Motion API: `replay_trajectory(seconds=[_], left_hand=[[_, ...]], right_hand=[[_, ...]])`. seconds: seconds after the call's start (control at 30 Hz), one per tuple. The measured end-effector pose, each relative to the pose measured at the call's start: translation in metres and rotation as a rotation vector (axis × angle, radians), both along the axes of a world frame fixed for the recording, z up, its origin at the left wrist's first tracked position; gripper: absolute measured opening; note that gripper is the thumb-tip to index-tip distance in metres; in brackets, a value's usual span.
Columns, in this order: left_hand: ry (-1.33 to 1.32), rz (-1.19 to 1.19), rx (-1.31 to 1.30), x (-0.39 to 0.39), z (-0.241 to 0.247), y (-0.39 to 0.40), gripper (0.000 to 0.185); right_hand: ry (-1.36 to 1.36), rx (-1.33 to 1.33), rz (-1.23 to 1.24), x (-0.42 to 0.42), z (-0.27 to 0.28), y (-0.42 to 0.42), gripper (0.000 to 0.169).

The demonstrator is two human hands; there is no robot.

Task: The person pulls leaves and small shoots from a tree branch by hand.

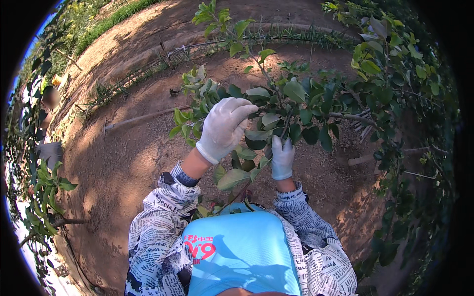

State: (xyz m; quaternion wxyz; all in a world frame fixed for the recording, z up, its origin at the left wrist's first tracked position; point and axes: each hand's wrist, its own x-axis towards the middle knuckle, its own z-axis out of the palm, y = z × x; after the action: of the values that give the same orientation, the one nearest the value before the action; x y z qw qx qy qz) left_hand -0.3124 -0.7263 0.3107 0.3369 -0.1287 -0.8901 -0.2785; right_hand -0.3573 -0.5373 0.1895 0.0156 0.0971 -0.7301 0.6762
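My left hand point(226, 129), in a white glove, is raised over the leaves of a leafy tree branch point(285, 107). Its fingers are bent, with the tips among the foliage, and what lies between them is hidden. To the right and lower, my right hand point(283, 157), also gloved, has its fingers at the underside of the same branch, beside a thin stem. Leaves cover part of its grip. A large pale green leaf point(233, 178) hangs below and between my hands.
More leafy branches fill the right side, with a bare limb point(348, 116) running among them. A stick point(148, 115) lies on the brown soil point(122, 159). Another leafy branch point(50, 192) stands at the left. A person point(50, 100) is partly visible at the far left.
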Motion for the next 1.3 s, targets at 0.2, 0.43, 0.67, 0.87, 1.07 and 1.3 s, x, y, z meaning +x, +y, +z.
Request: replay_trajectory(seconds=[0.2, 0.43, 0.67, 0.87, 1.07, 1.3], left_hand=[[-0.347, -0.014, -0.193, -0.025, -0.032, 0.034, 0.037], [-0.358, 0.070, 0.020, 0.003, -0.041, 0.065, 0.037], [-0.307, 0.052, 0.015, 0.015, -0.037, 0.068, 0.040], [-0.327, 0.095, -0.051, 0.027, -0.037, 0.062, 0.044], [-0.339, 0.162, -0.051, 0.032, -0.031, 0.051, 0.046], [-0.499, 0.090, 0.005, 0.041, -0.009, 0.042, 0.045]], right_hand=[[0.000, -0.046, 0.024, -0.002, 0.000, -0.001, 0.029], [0.041, 0.003, 0.031, 0.003, 0.006, 0.003, 0.030], [-0.021, 0.028, 0.040, 0.004, 0.006, 0.007, 0.031], [-0.090, -0.010, 0.076, 0.006, 0.021, 0.007, 0.031], [-0.053, -0.036, 0.123, 0.007, 0.025, 0.007, 0.030], [-0.014, -0.085, 0.108, 0.005, 0.014, 0.008, 0.029]])
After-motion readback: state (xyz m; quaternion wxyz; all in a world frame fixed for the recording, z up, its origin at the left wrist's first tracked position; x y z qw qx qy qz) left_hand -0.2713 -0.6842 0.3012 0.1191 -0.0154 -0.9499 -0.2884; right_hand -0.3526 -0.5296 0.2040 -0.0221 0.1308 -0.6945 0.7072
